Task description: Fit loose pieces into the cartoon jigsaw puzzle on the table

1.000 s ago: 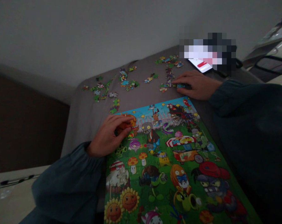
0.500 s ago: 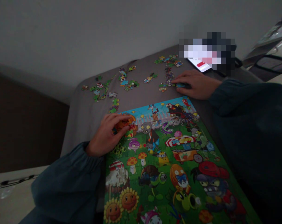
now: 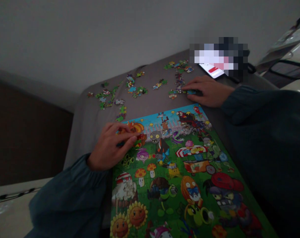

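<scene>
A colorful jigsaw puzzle [image 3: 169, 172] with cartoon plants and zombies lies in front of me, faint cut lines running across it. My left hand [image 3: 112, 145] rests on its upper left corner by the orange pumpkin figure. The fingers there are stretched out, thumb and index tips close together, and no loose piece shows in them. Beyond the puzzle's far edge, my right hand [image 3: 209, 91] lies low among loose puzzle pieces [image 3: 176, 91]. Its index finger touches them, with the thumb apart. A blue-green piece [image 3: 191, 92] shows between thumb and index, partly hidden.
More loose puzzle pieces [image 3: 108, 96] are scattered over the grey cloth-covered surface [image 3: 87, 132] at the left and back. A lit phone [image 3: 214, 71] stands at the back right, partly blurred out. A wall [image 3: 115, 36] rises behind.
My left index finger has come down closer to the thumb, uncovering more of the pumpkin figure. My right hand stays at the same loose pieces, and the view has shifted slightly.
</scene>
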A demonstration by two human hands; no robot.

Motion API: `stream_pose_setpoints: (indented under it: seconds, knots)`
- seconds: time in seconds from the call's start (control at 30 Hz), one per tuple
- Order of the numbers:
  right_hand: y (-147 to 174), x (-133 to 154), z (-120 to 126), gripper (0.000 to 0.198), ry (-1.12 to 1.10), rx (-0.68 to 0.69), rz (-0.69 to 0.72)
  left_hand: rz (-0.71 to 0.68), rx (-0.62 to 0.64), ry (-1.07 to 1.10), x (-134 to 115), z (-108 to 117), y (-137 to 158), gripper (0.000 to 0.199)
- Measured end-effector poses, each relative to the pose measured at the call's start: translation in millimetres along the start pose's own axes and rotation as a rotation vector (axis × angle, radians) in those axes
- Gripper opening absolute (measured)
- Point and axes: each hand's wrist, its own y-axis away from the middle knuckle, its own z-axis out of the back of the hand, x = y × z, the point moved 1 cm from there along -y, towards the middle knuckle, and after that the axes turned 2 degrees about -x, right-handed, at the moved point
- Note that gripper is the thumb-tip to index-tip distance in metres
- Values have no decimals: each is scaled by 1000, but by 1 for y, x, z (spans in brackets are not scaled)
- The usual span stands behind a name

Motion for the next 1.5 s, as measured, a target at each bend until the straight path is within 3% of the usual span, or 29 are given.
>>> stream_pose_setpoints:
  seconds: [0.2, 0.33, 0.47, 0.73, 0.87, 1.0, 1.27, 1.5]
  knots:
    - [0, -2, -3, 43, 13, -22, 10, 37, 77, 4, 2, 1, -1, 39]
    - [0, -1, -1, 42, 4, -16, 35, 95, 97, 61, 2, -1, -1, 35]
    - [-1, 6, 1, 42, 4, -7, 32, 66, 73, 50, 8, 4, -1, 35]
    - [-2, 13, -3, 47, -74, 6, -41, 210, -140, -61, 76, 41, -54, 32]
    - [-1, 12, -5, 46, -89, -8, -52, 303, -304, -106, 98, 32, -65, 30]
    - [-1, 13, -6, 43, -100, -19, -69, 324, -411, -126, 108, 18, -52, 25]
    - [-3, 14, -8, 37, -110, -90, -65, 352, -383, -146, 143, 16, -35, 24]
    - [-6, 17, -8, 38, -126, -91, -61, 350, -278, -201, 152, 7, -37, 20]
